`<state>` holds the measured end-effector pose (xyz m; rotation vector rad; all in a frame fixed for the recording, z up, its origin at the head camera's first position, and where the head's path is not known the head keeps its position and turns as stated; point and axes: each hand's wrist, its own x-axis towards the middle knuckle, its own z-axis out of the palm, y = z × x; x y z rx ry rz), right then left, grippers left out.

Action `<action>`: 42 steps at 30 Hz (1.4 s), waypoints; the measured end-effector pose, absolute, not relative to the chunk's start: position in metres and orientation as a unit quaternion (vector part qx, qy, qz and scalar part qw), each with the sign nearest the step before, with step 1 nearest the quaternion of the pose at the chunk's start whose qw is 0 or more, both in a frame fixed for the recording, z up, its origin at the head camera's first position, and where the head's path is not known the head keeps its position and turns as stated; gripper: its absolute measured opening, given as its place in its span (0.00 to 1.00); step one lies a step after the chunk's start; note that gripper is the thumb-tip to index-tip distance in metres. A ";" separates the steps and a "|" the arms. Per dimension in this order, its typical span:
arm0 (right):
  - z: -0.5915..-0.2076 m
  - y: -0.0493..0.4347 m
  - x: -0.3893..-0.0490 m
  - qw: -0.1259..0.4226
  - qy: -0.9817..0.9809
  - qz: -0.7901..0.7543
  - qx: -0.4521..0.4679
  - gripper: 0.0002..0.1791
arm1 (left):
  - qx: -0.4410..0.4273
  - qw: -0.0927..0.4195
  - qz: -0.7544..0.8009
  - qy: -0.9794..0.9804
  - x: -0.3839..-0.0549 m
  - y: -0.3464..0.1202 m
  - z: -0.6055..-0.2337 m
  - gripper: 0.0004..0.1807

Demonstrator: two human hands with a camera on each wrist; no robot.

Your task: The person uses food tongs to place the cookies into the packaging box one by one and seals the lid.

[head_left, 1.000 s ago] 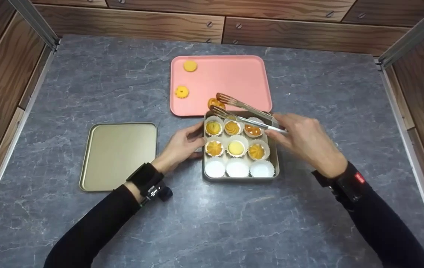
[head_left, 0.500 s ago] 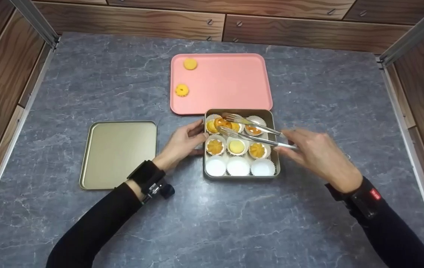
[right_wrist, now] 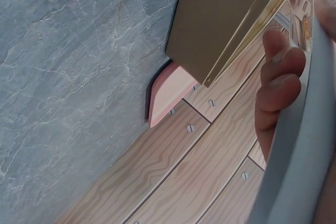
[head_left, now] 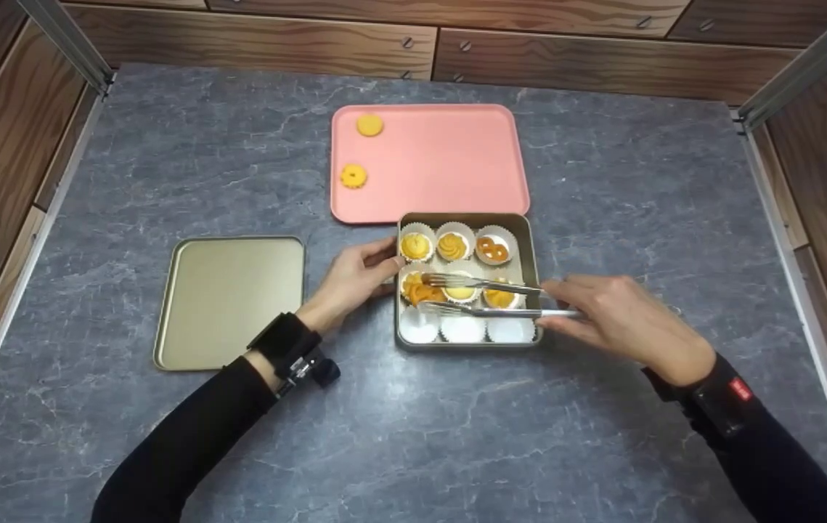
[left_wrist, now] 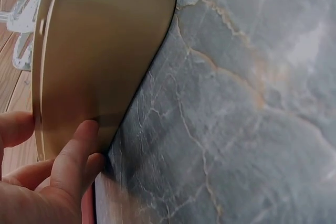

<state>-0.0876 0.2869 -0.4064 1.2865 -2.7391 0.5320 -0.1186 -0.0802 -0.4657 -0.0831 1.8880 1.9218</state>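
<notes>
My right hand (head_left: 624, 323) grips silver tongs (head_left: 507, 314), whose slotted tips reach over the left part of the square tin (head_left: 536, 276). Between those tips is an orange-brown pretzel-shaped cookie (head_left: 428, 292), overlapping the left cup of the middle row. My left hand (head_left: 355, 280) touches the tin's left side, its fingers (left_wrist: 76, 150) laid against the outer wall and the thumb at the rim. White paper cups fill the tin. The back row holds a yellow cookie (head_left: 415, 247), a swirl cookie (head_left: 451, 247) and another pretzel-shaped cookie (head_left: 493, 250); front-row cups (head_left: 464, 330) show white inside.
Behind the tin lies a pink tray (head_left: 449, 156) with a round cookie (head_left: 369, 125) and a flower-shaped cookie (head_left: 353, 176) at its left. A gold-toned lid (head_left: 231, 305) lies left on the grey marbled table (head_left: 384, 436). Wood-patterned walls (head_left: 253, 43) border the table.
The tongs have carried the pretzel-shaped cookie from the tray's front edge into the tin, over the back row and then toward the middle row. My left hand stays at the tin's side.
</notes>
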 end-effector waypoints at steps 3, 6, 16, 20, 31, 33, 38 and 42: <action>-0.407 0.286 -0.087 0.032 -0.885 0.178 0.429 0.20 | -0.026 0.223 0.699 0.679 -0.118 -0.081 -0.466 0.34; -0.408 0.286 -0.087 0.030 -0.879 0.181 0.441 0.20 | -0.029 0.224 0.701 0.677 -0.118 -0.081 -0.466 0.34; -0.409 0.280 -0.087 0.005 -0.878 0.163 0.451 0.22 | -0.045 0.229 0.708 0.666 -0.119 -0.079 -0.466 0.35; -0.409 0.276 -0.088 0.003 -0.879 0.154 0.451 0.22 | -0.047 0.230 0.708 0.666 -0.119 -0.079 -0.466 0.36; -0.410 0.275 -0.089 0.007 -0.874 0.153 0.461 0.21 | -0.044 0.230 0.702 0.672 -0.119 -0.079 -0.467 0.35; -0.410 0.276 -0.089 0.006 -0.875 0.151 0.461 0.22 | -0.045 0.229 0.701 0.674 -0.118 -0.079 -0.466 0.34; -0.410 0.277 -0.089 0.001 -0.877 0.145 0.458 0.24 | -0.046 0.229 0.702 0.673 -0.118 -0.079 -0.466 0.35; -0.410 0.279 -0.089 0.006 -0.877 0.150 0.457 0.24 | -0.045 0.231 0.704 0.670 -0.118 -0.079 -0.467 0.35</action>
